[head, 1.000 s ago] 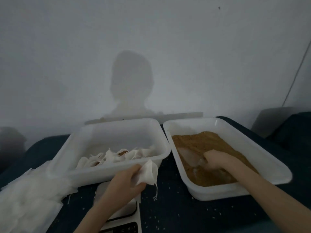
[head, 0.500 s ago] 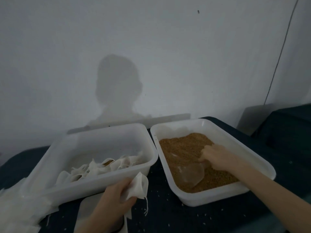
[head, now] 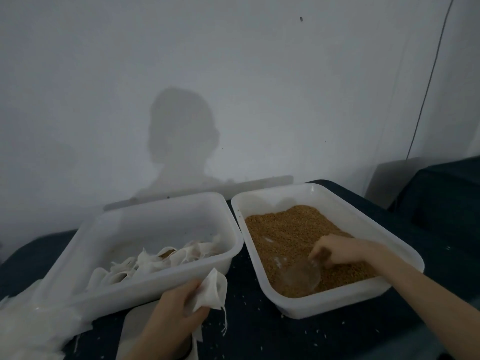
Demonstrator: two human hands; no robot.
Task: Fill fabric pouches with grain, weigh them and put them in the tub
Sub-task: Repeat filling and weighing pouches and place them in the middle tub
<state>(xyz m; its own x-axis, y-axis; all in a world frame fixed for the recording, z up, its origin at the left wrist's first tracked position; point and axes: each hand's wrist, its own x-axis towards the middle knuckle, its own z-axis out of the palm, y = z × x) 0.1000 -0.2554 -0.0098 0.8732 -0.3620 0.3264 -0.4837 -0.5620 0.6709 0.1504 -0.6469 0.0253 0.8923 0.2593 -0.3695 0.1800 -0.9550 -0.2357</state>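
From the head view, the person's left hand (head: 172, 311) pinches an empty white fabric pouch (head: 213, 291) between thumb and fingers, its grip closed on the cloth, just in front of the near rim of the left tub (head: 145, 297). A drawstring dangles from the pouch toward the dark tabletop (head: 254, 331). Under that wrist sits a white scale (head: 132, 331), mostly hidden by the arm.

The left tub holds a low heap of filled pouches (head: 161, 259) along its near side. To its left lies a pile of white fabric (head: 28, 326), spilling off the frame edge.

The right tub (head: 322, 306), just beside the left one, is filled with brown grain (head: 288, 229). The right hand (head: 337, 252) reaches into it, fingers curled round the handle of a clear plastic scoop (head: 301, 280), whose bowl rests in the grain at the tub's near end.

Loose pale grains are scattered over the tabletop around both tubs. A shadow of a head and shoulders falls on the white wall (head: 233, 74) behind.
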